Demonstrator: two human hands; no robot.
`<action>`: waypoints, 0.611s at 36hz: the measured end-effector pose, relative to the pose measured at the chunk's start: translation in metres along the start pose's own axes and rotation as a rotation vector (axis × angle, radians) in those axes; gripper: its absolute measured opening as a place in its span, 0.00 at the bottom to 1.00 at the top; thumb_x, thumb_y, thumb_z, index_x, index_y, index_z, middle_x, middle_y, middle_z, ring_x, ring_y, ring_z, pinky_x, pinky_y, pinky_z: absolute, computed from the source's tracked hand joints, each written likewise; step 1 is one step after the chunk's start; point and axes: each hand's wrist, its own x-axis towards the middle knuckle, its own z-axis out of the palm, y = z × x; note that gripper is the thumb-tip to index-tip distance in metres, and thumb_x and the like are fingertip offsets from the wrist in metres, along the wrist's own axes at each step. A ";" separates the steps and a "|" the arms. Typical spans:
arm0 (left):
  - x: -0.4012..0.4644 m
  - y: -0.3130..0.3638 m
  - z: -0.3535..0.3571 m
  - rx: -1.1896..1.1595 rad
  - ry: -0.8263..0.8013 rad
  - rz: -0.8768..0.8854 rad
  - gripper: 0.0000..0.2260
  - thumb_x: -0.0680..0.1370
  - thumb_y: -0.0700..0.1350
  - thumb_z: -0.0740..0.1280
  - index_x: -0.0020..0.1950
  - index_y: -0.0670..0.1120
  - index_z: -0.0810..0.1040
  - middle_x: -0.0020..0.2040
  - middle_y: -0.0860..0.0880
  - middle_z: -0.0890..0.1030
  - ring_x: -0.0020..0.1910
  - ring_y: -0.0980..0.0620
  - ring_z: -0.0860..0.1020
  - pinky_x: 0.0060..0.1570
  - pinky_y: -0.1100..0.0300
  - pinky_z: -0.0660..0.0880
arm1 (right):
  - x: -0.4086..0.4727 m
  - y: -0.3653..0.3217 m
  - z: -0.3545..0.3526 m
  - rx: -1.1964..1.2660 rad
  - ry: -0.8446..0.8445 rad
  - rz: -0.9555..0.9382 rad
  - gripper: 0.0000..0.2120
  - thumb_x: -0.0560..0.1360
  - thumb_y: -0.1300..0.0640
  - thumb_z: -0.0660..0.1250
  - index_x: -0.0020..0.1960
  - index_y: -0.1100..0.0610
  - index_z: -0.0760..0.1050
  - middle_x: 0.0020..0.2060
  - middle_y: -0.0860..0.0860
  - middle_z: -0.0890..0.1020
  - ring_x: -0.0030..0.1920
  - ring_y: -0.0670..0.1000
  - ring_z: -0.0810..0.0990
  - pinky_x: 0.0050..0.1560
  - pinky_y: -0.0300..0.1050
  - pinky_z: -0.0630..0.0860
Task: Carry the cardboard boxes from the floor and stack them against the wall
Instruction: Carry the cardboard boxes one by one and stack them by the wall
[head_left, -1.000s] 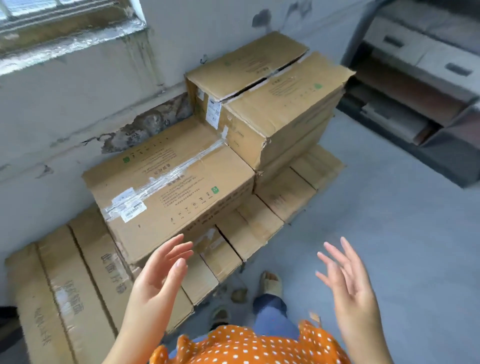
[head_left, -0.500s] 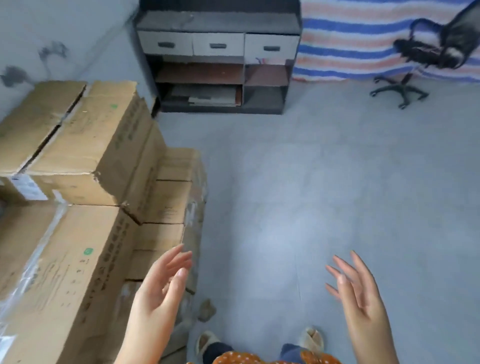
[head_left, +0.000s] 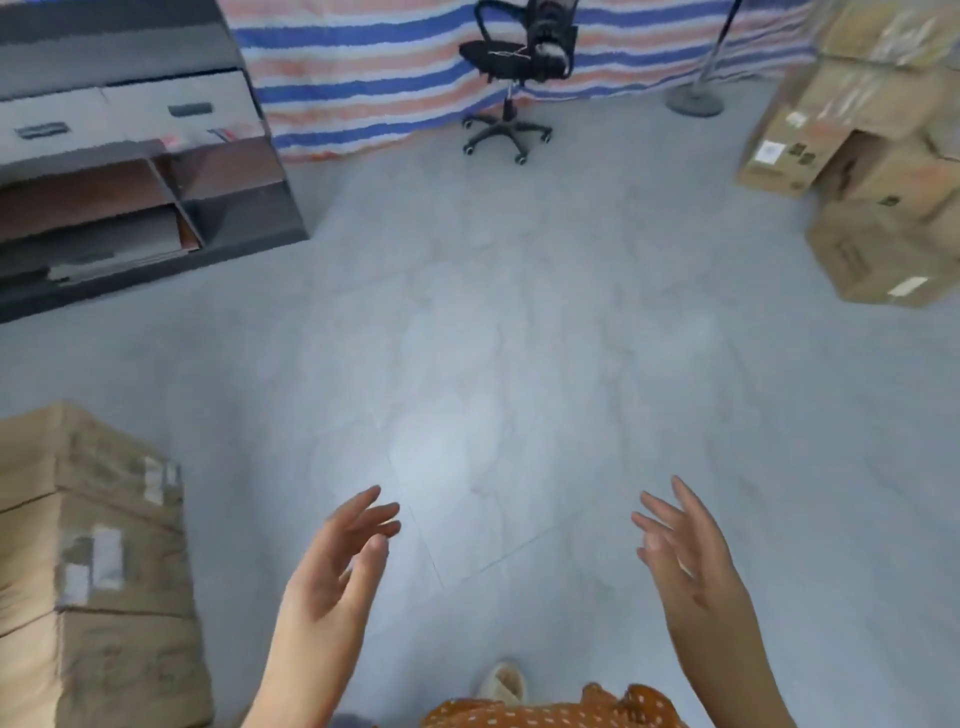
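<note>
From the head camera we look down across a pale grey floor. Our left hand is raised in the lower middle of the view, palm turned inward, fingers spread and loosely straight, holding nothing. Our right hand mirrors it on the other side, palm facing the left one, fingers likewise relaxed and apart, with nothing in it. The two hands are well apart, with bare floor between them.

The cardboard boxes sit in two groups. At the lower left edge we see a stack of boxes, brown, with pale tape patches on the side facing us; its left part runs out of view. It stands just beside our left forearm but does not touch it. At the far right, well away from both hands, a pile of boxes rests on the floor, some with white labels, one tilted; the picture is blurred there, so we cannot count them.

At the upper left stands a dark shelf unit with two light drawer fronts and open compartments below. Behind it and along the top hangs a striped sheet in blue, pink and white. A black office chair on wheels stands before the sheet, and a round-based stand is near the boxes on the right.

At the bottom edge we see an orange dotted garment and the toe of a light slipper.
</note>
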 end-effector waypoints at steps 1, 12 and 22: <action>0.005 0.005 0.013 0.012 -0.020 0.003 0.15 0.66 0.62 0.63 0.51 0.69 0.78 0.54 0.56 0.83 0.55 0.55 0.81 0.62 0.42 0.72 | 0.006 0.001 -0.010 0.005 0.019 0.003 0.22 0.70 0.46 0.61 0.63 0.34 0.64 0.56 0.30 0.77 0.57 0.36 0.77 0.56 0.42 0.76; 0.090 0.028 0.121 0.106 -0.235 -0.013 0.12 0.67 0.59 0.64 0.49 0.71 0.78 0.52 0.58 0.83 0.53 0.58 0.81 0.59 0.47 0.74 | 0.071 0.026 -0.065 0.048 0.245 0.072 0.20 0.76 0.46 0.64 0.65 0.36 0.64 0.56 0.30 0.77 0.56 0.37 0.78 0.56 0.35 0.75; 0.232 0.061 0.223 0.104 -0.418 0.013 0.11 0.67 0.58 0.65 0.48 0.69 0.78 0.53 0.58 0.83 0.52 0.58 0.81 0.61 0.45 0.73 | 0.192 0.025 -0.097 0.038 0.480 0.107 0.23 0.70 0.44 0.60 0.63 0.30 0.63 0.57 0.31 0.77 0.55 0.39 0.80 0.57 0.43 0.75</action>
